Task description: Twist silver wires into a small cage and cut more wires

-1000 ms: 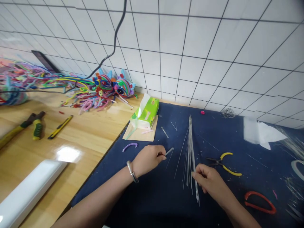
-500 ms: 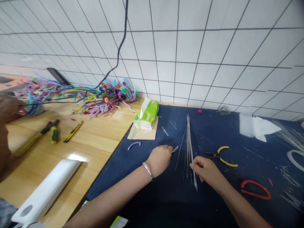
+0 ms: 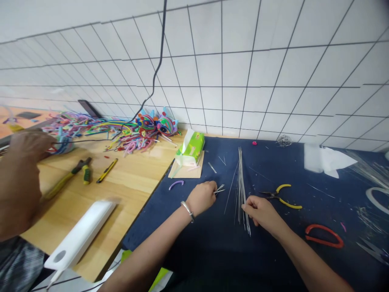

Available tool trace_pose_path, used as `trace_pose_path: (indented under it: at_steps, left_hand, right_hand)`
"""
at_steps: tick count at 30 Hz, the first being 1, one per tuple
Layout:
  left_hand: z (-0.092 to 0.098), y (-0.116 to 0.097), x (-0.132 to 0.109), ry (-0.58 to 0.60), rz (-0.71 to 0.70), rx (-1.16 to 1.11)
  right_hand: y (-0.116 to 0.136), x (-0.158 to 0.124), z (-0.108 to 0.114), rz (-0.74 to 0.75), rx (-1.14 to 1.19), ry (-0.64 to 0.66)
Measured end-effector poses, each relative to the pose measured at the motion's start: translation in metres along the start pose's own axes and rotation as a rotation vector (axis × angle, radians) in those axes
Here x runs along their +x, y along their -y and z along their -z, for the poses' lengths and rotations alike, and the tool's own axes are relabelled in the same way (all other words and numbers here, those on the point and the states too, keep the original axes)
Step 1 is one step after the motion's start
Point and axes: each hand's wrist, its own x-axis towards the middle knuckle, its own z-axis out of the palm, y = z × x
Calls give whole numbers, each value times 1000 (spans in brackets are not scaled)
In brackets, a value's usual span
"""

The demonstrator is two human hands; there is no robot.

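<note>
Thin silvery wires [image 3: 240,178] lie in a long bundle on the dark blue cloth [image 3: 200,251]. At the bundle's lower right edge, my right hand [image 3: 257,209] has thumb and forefinger pinched together; whether a wire is between them is too small to tell. My left hand [image 3: 203,197], with a silver bangle at the wrist, is closed around short wire pieces [image 3: 219,189] whose ends stick out to the right. A few short wires [image 3: 212,167] lie beyond it. Yellow-handled pliers [image 3: 282,196] rest right of the bundle.
Green tissue pack [image 3: 194,148] behind my left hand; red-handled tool [image 3: 325,236] and scissors [image 3: 372,249] at right. On the wooden table [image 3: 133,178] are a white device [image 3: 80,235], a cutter [image 3: 107,170] and colourful crafts [image 3: 142,129]. Another person's hand [image 3: 22,162] is at far left.
The view has shifted a little to the left. My left hand has moved slightly away from the bundle, its wire pieces now showing more. My right hand stays at the bundle's edge.
</note>
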Motion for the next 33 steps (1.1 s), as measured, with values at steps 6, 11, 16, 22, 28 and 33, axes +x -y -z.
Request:
trace_pose_path:
  at_steps: [6, 11, 16, 22, 28, 33]
  left_hand:
    - [20, 52, -26, -73, 44, -98]
    - [26, 86, -43, -89, 104, -102]
    - [35, 85, -53, -69, 54, -44]
    - [34, 35, -37, -86, -9, -26]
    - [1, -5, -13, -22, -37, 42]
    - [-8, -8, -13, -22, -41, 48]
  right_hand:
    - [4, 0, 2, -29, 8, 28]
    - [7, 1, 4, -52, -21, 64]
    - [8, 2, 5, -64, -33, 89]
    - [7, 2, 4, -59, -37, 77]
    - [9, 1, 4, -56, -29, 68]
    - [8, 1, 5, -48, -32, 75]
